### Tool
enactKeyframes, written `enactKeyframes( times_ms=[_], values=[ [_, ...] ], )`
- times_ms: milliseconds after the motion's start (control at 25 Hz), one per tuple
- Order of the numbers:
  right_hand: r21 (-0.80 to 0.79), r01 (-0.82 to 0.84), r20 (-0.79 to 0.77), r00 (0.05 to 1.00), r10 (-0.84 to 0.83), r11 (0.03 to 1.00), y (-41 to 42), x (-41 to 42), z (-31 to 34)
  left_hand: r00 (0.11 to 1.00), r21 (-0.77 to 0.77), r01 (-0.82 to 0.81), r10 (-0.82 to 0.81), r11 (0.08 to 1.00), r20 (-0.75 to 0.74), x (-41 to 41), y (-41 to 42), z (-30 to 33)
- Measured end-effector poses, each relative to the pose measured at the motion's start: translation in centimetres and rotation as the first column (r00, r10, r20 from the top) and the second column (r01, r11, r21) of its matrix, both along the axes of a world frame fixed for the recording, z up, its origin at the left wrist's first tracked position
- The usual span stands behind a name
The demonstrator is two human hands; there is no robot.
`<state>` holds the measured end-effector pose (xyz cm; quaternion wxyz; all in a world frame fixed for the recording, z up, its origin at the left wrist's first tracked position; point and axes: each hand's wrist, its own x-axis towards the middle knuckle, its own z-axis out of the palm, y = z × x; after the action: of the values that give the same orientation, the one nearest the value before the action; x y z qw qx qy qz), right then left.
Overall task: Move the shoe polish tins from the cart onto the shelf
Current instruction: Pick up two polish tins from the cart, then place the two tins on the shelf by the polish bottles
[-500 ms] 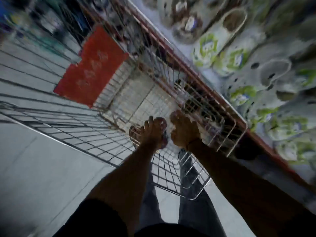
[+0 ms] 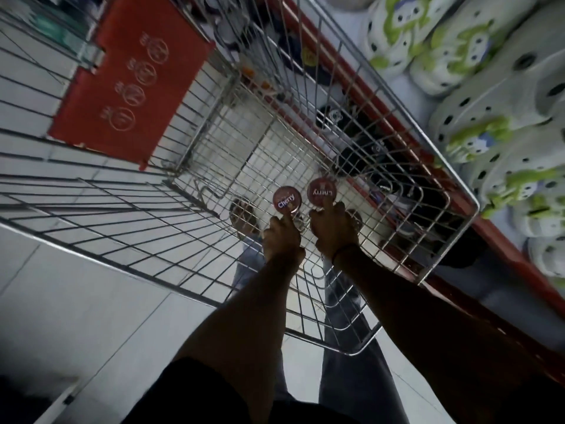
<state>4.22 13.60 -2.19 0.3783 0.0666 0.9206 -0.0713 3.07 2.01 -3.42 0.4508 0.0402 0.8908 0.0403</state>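
Both my arms reach down into a wire shopping cart (image 2: 455, 182). My left hand (image 2: 282, 237) grips a round dark-red shoe polish tin (image 2: 286, 199) by its edge, its "Cherry" lid facing up. My right hand (image 2: 331, 229) holds a second red tin (image 2: 321, 191) the same way, just to the right. Both tins are held side by side above the cart's wire floor. Another tin (image 2: 244, 217) lies on the cart bottom to the left of my left hand. The shelf's red edge (image 2: 501, 240) runs along the cart's right side.
A red plastic child-seat flap (image 2: 131, 84) stands at the cart's far end. White clogs with green trim (image 2: 477, 87) fill the shelf on the right. Dark shoes (image 2: 360, 148) show through the cart's right wall. Grey tiled floor lies to the left.
Both hands were down at the cart floor, closing over tins; now each holds a tin raised with its lid visible. The view has sharpened and shifted slightly.
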Motion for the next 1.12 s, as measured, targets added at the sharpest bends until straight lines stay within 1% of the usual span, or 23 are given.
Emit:
enactKeyframes(
  times_ms=[40,120,160,240,320,360,440,480,560,640,680,760,840,880,920,960,1040,1120],
  values=[
    [-0.009,0.007,0.006,1.000,-0.007,1.000,0.0,-0.1,0.9,1.000,0.011,-0.018,0.018,1.000,-0.003,-0.6,-0.6,0.9],
    [-0.041,0.053,-0.009,0.999,-0.054,0.998,-0.1,-1.5,4.3,0.997,0.062,-0.029,0.033,0.998,-0.065,-3.0,-1.8,4.1],
    [-0.068,0.073,-0.042,0.996,-0.076,0.995,-0.2,-2.9,6.3,0.995,0.093,-0.020,0.029,0.996,-0.094,-4.7,-2.4,6.2],
    [-0.118,0.056,-0.159,0.985,-0.074,0.991,-0.4,-5.9,10.6,0.983,0.158,0.034,-0.005,0.987,-0.182,-8.2,-3.7,10.7],
    [-0.202,0.056,-0.308,0.944,-0.118,0.978,-0.2,-9.6,16.2,0.947,0.249,0.053,0.030,0.967,-0.321,-12.1,-5.1,16.3],
    [-0.253,0.055,-0.393,0.906,-0.155,0.966,0.0,-11.4,19.1,0.914,0.304,0.073,0.059,0.950,-0.402,-13.8,-5.7,19.2],
    [-0.306,0.000,-0.590,0.785,-0.190,0.952,1.0,-14.7,25.4,0.822,0.393,0.127,0.125,0.910,-0.555,-17.1,-6.5,25.3],
    [-0.309,-0.036,-0.678,0.709,-0.194,0.950,1.6,-16.0,28.6,0.765,0.437,0.155,0.173,0.886,-0.620,-18.4,-6.4,28.5],
    [-0.304,-0.075,-0.783,0.587,-0.205,0.950,2.9,-17.9,34.7,0.643,0.524,0.225,0.279,0.821,-0.713,-20.6,-5.6,34.1],
    [-0.291,-0.091,-0.865,0.450,-0.221,0.952,4.6,-18.9,40.5,0.542,0.597,0.335,0.369,0.729,-0.755,-22.1,-3.8,39.5],
    [-0.278,-0.088,-0.905,0.357,-0.230,0.957,5.8,-19.0,43.5,0.519,0.626,0.390,0.401,0.675,-0.755,-22.6,-2.3,42.2],
    [-0.276,-0.083,-0.945,0.205,-0.254,0.958,8.2,-18.7,48.2,0.517,0.668,0.466,0.434,0.580,-0.738,-23.4,0.7,46.2],
    [-0.273,-0.031,-0.959,0.092,-0.269,0.961,11.6,-17.1,52.2,0.508,0.670,0.562,0.436,0.485,-0.742,-23.2,5.0,49.5],
    [-0.267,0.015,-0.962,0.054,-0.267,0.964,13.4,-16.1,53.4,0.504,0.661,0.604,0.429,0.447,-0.750,-22.9,7.1,50.5],
    [-0.252,0.078,-0.966,0.031,-0.255,0.965,15.5,-14.9,54.3,0.504,0.653,0.638,0.419,0.408,-0.755,-22.4,9.5,51.2],
    [-0.240,0.164,-0.968,0.031,-0.248,0.957,18.0,-13.3,55.0,0.513,0.650,0.664,0.407,0.369,-0.756,-21.7,12.1,51.8],
    [-0.224,0.317,-0.958,0.104,-0.268,0.922,22.0,-10.9,55.0,0.541,0.644,0.687,0.353,0.336,-0.763,-20.5,16.2,51.7],
    [-0.185,0.469,-0.924,0.215,-0.315,0.864,25.8,-8.8,54.3,0.579,0.618,0.719,0.216,0.319,-0.786,-19.3,20.6,51.2]
  ],
)
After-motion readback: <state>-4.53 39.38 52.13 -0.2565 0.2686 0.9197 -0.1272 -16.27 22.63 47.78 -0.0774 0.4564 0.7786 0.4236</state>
